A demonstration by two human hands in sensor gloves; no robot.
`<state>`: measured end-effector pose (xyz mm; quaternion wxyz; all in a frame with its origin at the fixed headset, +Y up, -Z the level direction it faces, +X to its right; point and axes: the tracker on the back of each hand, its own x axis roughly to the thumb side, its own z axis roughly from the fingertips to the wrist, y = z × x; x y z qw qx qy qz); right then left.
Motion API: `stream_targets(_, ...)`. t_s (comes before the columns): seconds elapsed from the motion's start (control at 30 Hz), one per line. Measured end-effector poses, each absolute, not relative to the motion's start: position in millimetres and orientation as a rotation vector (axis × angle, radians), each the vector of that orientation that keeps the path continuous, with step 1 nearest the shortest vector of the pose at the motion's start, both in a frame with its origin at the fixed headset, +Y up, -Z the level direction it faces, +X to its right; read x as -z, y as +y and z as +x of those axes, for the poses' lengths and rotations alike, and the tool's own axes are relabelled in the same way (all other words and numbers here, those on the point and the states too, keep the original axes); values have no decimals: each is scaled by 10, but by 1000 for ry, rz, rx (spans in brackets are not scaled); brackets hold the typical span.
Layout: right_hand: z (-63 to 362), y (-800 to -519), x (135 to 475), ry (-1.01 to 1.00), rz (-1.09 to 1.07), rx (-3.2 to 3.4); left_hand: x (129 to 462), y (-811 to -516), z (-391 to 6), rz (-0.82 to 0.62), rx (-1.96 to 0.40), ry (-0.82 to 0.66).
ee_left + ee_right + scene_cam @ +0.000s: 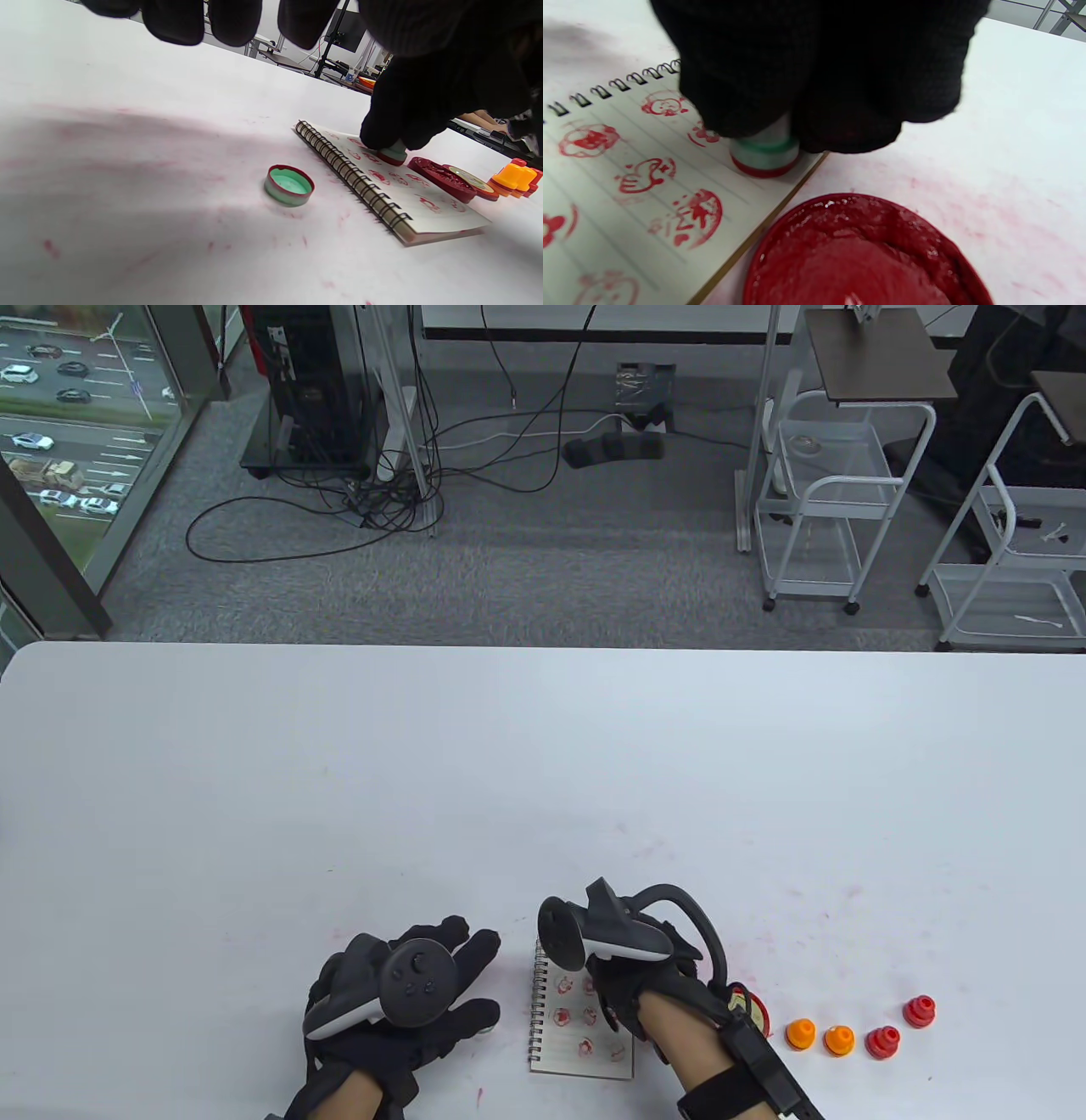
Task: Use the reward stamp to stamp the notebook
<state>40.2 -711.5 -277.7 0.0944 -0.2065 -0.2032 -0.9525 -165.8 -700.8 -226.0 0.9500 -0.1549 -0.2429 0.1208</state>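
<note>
Red ink pad (865,254), green cap (289,185), orange stamps (819,1036) beside notebook (581,1027)

My green-and-white reward stamp (765,154) stands upright, red face down on the spiral notebook (606,169), near its edge among red prints.

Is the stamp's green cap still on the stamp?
No: in the left wrist view the green cap lies open side up on the table, left of the notebook, while the right hand presses the stamp onto the page.
</note>
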Motion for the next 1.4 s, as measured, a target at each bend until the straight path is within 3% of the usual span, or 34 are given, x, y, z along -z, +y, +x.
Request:
stream_targets(0.5,396,-7113,2845,-700,-536,2830,2238,-7000,-1651,-306,-262,-483)
stream_targets(0.93,346,-7125,2826,-669,-487,2801,2239,-6999,-1652,-285,-263,-493)
stream_targets(1.2,393,-7118,2666,-478,-510,2845,2234,-7006,-1657,-306,-263,-485)
stream_targets(1.4,423,-7100,2397,-189,-646,2772,2228,-7010,-1659,-297,-243,-473)
